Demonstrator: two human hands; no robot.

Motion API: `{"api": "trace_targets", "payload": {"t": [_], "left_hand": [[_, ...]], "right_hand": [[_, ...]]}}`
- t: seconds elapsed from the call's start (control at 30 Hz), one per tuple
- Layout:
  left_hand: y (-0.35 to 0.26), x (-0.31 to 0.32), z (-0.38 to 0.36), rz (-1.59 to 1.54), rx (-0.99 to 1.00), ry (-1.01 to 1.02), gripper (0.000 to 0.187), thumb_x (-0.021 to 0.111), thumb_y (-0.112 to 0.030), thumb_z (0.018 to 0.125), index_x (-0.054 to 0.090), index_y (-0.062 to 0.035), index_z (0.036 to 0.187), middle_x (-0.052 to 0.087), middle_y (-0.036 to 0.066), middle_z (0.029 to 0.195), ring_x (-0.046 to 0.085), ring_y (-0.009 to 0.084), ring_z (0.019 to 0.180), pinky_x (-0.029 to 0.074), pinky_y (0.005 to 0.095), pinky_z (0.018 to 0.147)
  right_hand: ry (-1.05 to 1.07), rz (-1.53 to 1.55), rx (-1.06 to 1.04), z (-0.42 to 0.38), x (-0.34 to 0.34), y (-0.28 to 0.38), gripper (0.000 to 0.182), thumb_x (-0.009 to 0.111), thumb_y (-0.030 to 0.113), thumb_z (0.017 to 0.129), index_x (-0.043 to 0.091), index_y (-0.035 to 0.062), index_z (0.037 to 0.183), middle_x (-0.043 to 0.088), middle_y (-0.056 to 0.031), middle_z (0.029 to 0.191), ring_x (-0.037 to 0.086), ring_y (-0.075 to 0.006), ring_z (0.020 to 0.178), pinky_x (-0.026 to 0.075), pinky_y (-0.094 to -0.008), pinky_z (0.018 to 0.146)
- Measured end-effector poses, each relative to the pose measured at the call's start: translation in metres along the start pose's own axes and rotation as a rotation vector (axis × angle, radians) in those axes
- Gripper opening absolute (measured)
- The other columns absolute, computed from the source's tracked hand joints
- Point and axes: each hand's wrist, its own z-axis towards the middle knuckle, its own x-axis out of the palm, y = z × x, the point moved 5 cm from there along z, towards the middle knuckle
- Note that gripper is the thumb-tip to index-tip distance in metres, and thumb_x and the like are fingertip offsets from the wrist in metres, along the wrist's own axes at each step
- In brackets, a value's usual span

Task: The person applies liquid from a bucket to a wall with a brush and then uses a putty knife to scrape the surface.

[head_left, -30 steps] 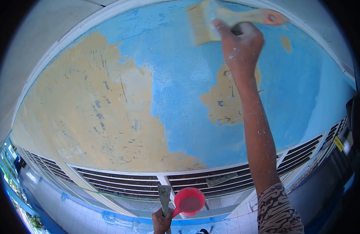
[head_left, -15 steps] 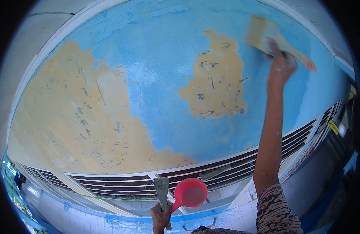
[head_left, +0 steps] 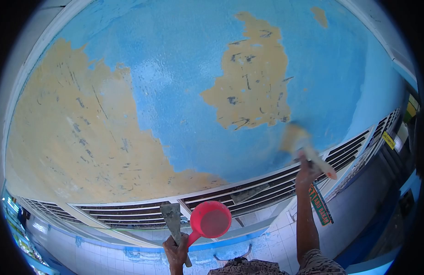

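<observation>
Head view: right hand (head_left: 306, 172) with brush (head_left: 295, 139) at ceiling (head_left: 184, 78) edge.

One head-worn fisheye view, tilted steeply upward at the ceiling (head_left: 184, 82), blue and bare patches filled most of the frame, louvred vents (head_left: 248, 197) ran toward 5 o'clock, raised arms entered from 6 o'clock, ceiling close overhead, no second view.

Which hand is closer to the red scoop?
Left. The left hand grips the red scoop by its handle, along with a scraper. The right hand is raised far off, holding a brush.
</observation>
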Motion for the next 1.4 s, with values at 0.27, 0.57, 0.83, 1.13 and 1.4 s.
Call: {"api": "trace_targets", "payload": {"t": [0.27,0.57,0.83,1.13,1.4], "left_hand": [[0.01,0.003,-0.006,0.0,-0.039,-0.021,0.022,0.068,-0.017,0.087,0.068,0.004,0.081,0.059,0.005,0.055,0.054,0.0116,0.047,0.041,0.0313,0.044],[0.026,-0.001,-0.019,0.038,-0.099,-0.028,0.021,0.068,-0.016,0.087,0.068,0.0047,0.084,0.061,0.006,0.057,0.055,0.0117,0.048,0.043,0.0318,0.047],[0.035,0.015,-0.016,0.104,-0.037,-0.002,0.022,0.068,-0.018,0.088,0.067,0.0037,0.083,0.06,0.005,0.056,0.055,0.0117,0.047,0.042,0.0304,0.045],[0.011,0.041,-0.027,0.101,-0.007,0.043,0.027,0.071,-0.023,0.088,0.069,0.0036,0.085,0.059,0.008,0.057,0.055,0.0103,0.053,0.045,0.0336,0.052],[0.036,0.037,-0.033,0.058,-0.116,0.019,0.028,0.071,-0.024,0.088,0.066,0.0031,0.082,0.059,0.009,0.057,0.056,0.013,0.053,0.045,0.0356,0.052]], "right_hand": [[0.407,-0.43,-0.248,-0.137,0.031,0.032,0.021,0.077,0.013,0.083,0.069,0.0014,0.099,0.064,-0.0126,0.082,0.063,-0.0343,0.073,0.05,-0.0442,0.065],[-0.323,-0.195,0.424,-0.078,-0.05,-0.057,0.031,0.078,0.018,0.09,0.068,-0.0076,0.103,0.071,-0.0145,0.097,0.066,-0.02,0.08,0.054,-0.0343,0.07],[0.575,-0.012,0.042,-0.153,0.022,0.088,0.015,0.075,0.004,0.085,0.068,-0.0021,0.097,0.067,-0.0105,0.089,0.062,-0.0217,0.078,0.048,-0.033,0.072],[1.087,-0.223,0.161,-0.215,0.03,0.109,0.025,0.08,0.022,0.083,0.075,0.0018,0.096,0.067,-0.0115,0.079,0.068,-0.0218,0.07,0.05,-0.0325,0.06],[0.663,-0.221,0.352,-0.185,-0.015,0.062,0.014,0.068,0.005,0.089,0.072,-0.002,0.1,0.066,-0.0099,0.085,0.064,-0.0169,0.072,0.046,-0.0267,0.056]]}}
